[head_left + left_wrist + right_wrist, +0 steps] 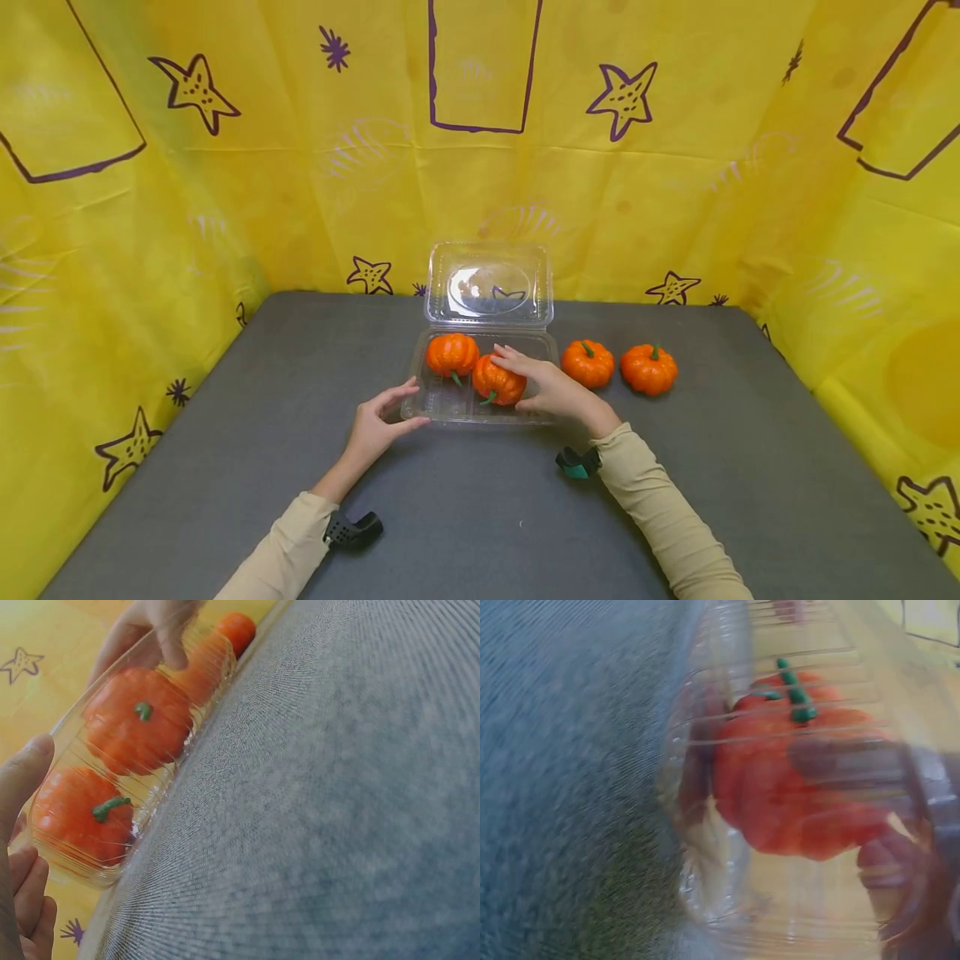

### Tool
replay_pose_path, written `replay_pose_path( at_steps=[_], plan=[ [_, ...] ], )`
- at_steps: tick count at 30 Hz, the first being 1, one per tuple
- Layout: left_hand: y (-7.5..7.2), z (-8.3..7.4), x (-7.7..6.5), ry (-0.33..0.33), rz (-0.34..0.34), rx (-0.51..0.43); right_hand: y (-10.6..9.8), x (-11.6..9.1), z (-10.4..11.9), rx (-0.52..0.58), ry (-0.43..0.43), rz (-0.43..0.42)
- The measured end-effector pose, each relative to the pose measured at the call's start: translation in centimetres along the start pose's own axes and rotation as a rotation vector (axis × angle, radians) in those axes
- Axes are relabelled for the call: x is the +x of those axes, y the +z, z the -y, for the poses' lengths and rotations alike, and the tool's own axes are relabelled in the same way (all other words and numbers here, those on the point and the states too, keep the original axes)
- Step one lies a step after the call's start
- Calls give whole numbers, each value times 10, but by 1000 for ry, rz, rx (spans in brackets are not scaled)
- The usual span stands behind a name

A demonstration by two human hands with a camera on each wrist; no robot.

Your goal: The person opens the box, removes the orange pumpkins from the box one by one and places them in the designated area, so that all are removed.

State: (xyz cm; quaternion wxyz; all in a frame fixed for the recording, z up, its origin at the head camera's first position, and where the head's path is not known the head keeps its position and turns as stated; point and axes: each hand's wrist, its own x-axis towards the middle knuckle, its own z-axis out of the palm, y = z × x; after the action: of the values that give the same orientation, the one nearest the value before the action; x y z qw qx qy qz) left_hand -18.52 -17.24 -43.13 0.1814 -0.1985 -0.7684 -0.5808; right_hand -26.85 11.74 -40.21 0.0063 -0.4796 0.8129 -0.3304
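Observation:
A clear plastic clamshell container (448, 405) lies with its lid (517, 254) raised at the back. Inside, a small orange pumpkin (450, 353) with a green stem sits at the left. Beside it is a second pumpkin (498, 385), tilted so its stem points forward; my right hand (561, 392) grips this one, fingers over its top and thumb at its near right side. My left hand (372, 429) holds the container's left end between thumb and fingers. Through the clear wall, the right wrist view shows the gripped pumpkin (795, 802), somewhat blurred.
Two more pumpkins stand on the grey table (465, 517) right of the container: one close to it (587, 365), the other pumpkin (648, 371) farther right. A yellow patterned cloth (480, 183) hangs behind the table and along both sides.

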Motion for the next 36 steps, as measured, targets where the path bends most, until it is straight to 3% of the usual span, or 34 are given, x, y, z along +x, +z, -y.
replay_pose_path(
  at_steps=[9, 12, 17, 20, 24, 26, 30, 36],
  plan=[
    [0, -1, 0, -12, -4, 19, -1, -4, -4, -224, -68, -125],
    [0, -2, 1, -6, -8, 16, -1, -5, -6, -221, -61, -149],
    [0, -2, 1, -7, -9, 18, 1, -7, -5, -82, -4, -266],
    [0, 0, 0, -7, -8, 21, 2, -9, 0, 115, 35, -347],
    [0, 1, -2, -7, -8, 21, -2, -15, 16, 398, 103, -396],
    [1, 1, -3, -8, -10, 25, -6, -19, 25, 469, 144, -403],
    [1, 1, -4, -9, -10, 37, -13, -28, 30, 491, 208, -392],
    [1, -1, -1, 19, -13, 30, -16, -46, 11, 502, 257, -422]
  ],
)
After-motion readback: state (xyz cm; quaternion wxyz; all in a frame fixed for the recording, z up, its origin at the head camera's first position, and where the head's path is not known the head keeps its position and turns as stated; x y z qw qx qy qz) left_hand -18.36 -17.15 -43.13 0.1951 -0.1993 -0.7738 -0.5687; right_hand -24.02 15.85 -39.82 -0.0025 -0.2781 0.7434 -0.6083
